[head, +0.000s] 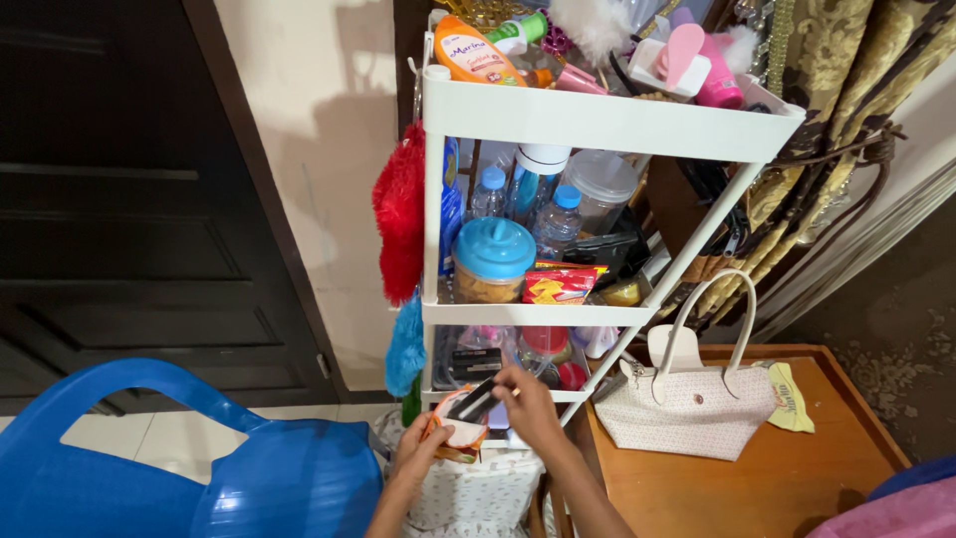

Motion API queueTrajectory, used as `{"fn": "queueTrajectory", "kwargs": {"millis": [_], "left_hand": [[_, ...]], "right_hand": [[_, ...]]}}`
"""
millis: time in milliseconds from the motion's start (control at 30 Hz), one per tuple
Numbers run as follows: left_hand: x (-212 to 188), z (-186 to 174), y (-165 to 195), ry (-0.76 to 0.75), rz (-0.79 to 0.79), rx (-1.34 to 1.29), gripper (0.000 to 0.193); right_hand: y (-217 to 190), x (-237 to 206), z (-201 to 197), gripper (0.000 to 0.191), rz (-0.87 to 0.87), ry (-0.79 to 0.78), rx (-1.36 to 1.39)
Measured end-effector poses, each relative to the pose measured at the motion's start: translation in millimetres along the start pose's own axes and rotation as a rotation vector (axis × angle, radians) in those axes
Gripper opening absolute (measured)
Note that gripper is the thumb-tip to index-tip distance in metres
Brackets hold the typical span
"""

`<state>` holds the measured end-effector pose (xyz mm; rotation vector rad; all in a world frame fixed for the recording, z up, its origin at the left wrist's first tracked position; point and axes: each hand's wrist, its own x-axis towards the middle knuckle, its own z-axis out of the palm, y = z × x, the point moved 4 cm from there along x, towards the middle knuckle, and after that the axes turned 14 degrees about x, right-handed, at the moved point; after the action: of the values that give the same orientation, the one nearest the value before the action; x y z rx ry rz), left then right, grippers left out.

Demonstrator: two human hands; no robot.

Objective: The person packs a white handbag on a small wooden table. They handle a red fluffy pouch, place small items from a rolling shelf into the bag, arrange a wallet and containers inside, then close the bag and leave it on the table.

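1. You held a thin dark stick-like thing [476,399] low down in front of the white shelf cart [597,122]. It was too small to tell just what it was.
2. Its long side ran on a slant. One end pointed up and to the right, toward your right hand [528,403]. The other end pointed down and to the left, into a small pouch [460,430].
3. Your right hand was pinched narrow on the upper end of the dark thing.
4. Your left hand [418,450] was curled around the small pouch from below. The pouch was white with an orange edge, and its top looked open.
5. Right behind your hands was the bottom shelf of the cart, with a red-lidded jar [546,344] in it.
6. On the middle shelf stood a jar with a blue lid [494,257], a red and yellow snack packet [558,284] and some water bottles [558,214].
7. A red fluffy duster [400,214] hung on the cart's left side.
8. To your right, a cream handbag [687,403] sat on a wooden table [797,478].
9. To your left was a big blue plastic basket [249,478].
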<state>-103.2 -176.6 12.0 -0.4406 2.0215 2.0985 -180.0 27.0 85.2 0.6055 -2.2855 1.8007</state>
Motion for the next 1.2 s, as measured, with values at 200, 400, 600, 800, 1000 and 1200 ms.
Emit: {"fn": "queueTrajectory", "kwargs": {"millis": [200,400,600,800,1000,1200], "left_hand": [[1.9,-5.3,-0.3,-0.07,0.019,-0.169,0.035],[11.2,-14.5,-2.3,-0.045,-0.03,-0.121,0.034],[15.1,-18.0,3.5,-0.063,0.045,-0.147,0.033],[18.6,-11.7,6.6,-0.057,0.048,-0.086,0.036],[22.0,4.3,11.6,-0.073,0.107,-0.073,0.035],[14.1,9.0,18.3,-0.072,0.158,-0.038,0.034]], "right_hand": [[29.0,35.3,-14.8,0.022,0.243,0.323,0.384],[30.6,63.5,-8.4,0.038,0.279,0.48,-0.065],[37.8,74.7,2.6,0.041,0.128,0.328,-0.137],[17.3,42.6,0.2,0.015,0.107,0.222,-0.019],[-49.1,-1.5,16.2,0.017,-0.114,-0.111,-0.208],[-51.0,-5.4,14.7,0.023,-0.074,-0.133,-0.231]]}}
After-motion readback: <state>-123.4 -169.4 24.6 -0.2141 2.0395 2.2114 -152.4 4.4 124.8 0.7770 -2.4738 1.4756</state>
